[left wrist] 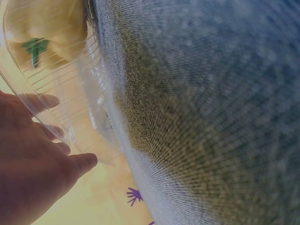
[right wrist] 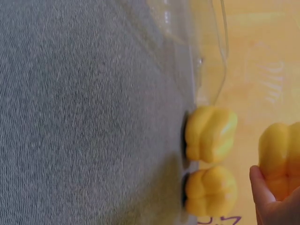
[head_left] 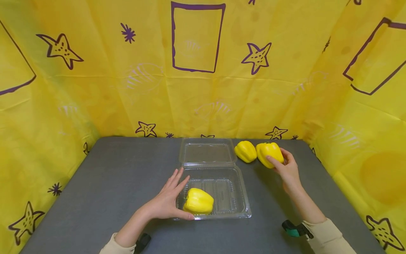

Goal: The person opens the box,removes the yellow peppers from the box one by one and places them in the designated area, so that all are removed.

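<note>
A yellow bell pepper point(head_left: 198, 201) lies on its side in the left front of a clear plastic clamshell container point(head_left: 240, 190). My left hand point(head_left: 168, 200) is at the container's left side, fingers spread and the thumb along the front rim. In the left wrist view the pepper's green stem point(left wrist: 35, 48) shows through the plastic wall. Above the table, my right hand point(head_left: 289, 171) grips another yellow bell pepper point(head_left: 269, 154). The right wrist view shows two more bell peppers on the table, an upper one point(right wrist: 211, 134) and a lower one point(right wrist: 211, 191); the held pepper hides one from the head view.
The container's lid point(head_left: 207, 153) lies folded back behind its base, near the rear edge of the dark grey table point(head_left: 127, 169). A yellow patterned cloth point(head_left: 203, 102) hangs behind the table and along both sides.
</note>
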A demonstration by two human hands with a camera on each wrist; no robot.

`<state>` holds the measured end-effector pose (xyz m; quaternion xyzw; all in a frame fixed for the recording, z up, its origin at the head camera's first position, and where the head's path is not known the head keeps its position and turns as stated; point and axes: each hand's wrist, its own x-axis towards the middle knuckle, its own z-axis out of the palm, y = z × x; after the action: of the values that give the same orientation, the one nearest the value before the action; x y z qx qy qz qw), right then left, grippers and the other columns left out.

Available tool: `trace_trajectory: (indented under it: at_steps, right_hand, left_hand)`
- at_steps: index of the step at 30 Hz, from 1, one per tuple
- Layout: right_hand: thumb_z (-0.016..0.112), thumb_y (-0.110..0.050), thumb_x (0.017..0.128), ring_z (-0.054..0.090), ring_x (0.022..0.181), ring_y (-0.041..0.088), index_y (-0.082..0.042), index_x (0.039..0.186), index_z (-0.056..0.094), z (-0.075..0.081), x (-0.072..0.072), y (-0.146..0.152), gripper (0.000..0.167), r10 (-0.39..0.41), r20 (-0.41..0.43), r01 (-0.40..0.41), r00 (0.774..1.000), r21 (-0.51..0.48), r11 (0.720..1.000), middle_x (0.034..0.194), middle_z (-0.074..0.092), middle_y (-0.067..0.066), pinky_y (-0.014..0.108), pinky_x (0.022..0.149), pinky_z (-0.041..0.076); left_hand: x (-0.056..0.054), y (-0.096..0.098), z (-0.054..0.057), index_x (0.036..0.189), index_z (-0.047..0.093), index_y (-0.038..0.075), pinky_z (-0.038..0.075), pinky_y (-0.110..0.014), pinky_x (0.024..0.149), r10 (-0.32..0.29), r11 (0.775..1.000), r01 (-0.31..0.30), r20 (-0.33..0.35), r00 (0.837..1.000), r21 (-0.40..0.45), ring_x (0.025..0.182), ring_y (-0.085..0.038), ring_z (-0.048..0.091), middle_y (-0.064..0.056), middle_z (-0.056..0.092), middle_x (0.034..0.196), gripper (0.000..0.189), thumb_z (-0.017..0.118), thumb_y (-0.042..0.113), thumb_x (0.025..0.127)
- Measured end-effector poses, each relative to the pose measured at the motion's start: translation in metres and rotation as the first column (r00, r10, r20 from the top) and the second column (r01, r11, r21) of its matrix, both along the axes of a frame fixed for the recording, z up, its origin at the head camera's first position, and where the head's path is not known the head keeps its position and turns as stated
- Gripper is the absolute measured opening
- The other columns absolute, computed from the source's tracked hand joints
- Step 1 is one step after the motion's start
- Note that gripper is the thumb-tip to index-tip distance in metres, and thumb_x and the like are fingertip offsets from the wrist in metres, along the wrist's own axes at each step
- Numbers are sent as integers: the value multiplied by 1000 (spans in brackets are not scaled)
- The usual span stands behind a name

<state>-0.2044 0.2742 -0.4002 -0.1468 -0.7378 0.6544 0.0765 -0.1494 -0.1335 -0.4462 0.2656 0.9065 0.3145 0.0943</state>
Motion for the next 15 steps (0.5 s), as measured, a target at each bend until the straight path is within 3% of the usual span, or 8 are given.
trace_trajectory:
  at_steps: [9,15]
  right_hand:
    - [78,-32,84,50,97,9,-9,145,34,-4,-6,16,79,-86,-2,86,996,-47,995,124,44,-4,17,72,50]
    - [79,-34,82,50,97,8,-11,146,34,-10,-12,29,82,-158,13,159,987,-50,986,129,43,-3,14,68,50]
  left_hand:
    - [0,0,0,155,22,7,8,-68,109,-4,1000,4,-16,1000,5,147,-33,-10,-9,-9,163,124,78,69,64]
    - [1,0,0,155,22,7,8,-68,109,-4,1000,4,-10,1000,8,147,-33,-10,-9,-9,163,124,78,70,64]
